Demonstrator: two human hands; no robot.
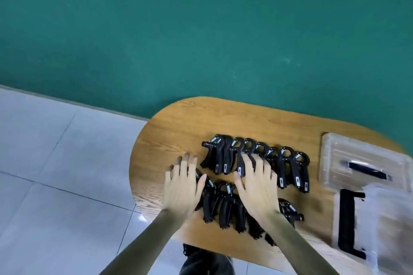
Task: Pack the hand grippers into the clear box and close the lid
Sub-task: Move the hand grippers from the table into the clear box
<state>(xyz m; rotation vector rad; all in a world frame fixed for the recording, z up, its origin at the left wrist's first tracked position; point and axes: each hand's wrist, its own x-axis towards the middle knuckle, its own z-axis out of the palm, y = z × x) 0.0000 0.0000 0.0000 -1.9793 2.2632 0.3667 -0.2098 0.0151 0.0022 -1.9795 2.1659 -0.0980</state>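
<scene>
Packing not yet begun. Your left hand (182, 187) and right hand (257, 185) hover flat, fingers spread, grasping nothing, over two rows of hand grippers (257, 161). Clear box (388, 219) and lid (364, 163) lie well right of right hand, blurred. Next, by my reckoning: curl fingers round one gripper, carry rightward.

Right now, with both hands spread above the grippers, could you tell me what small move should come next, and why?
Probably lower the right hand and curl it round a gripper in the far row of hand grippers. Both hands are open and hold nothing, the left hand hovers by the near row, and the clear box waits to the right.
</scene>
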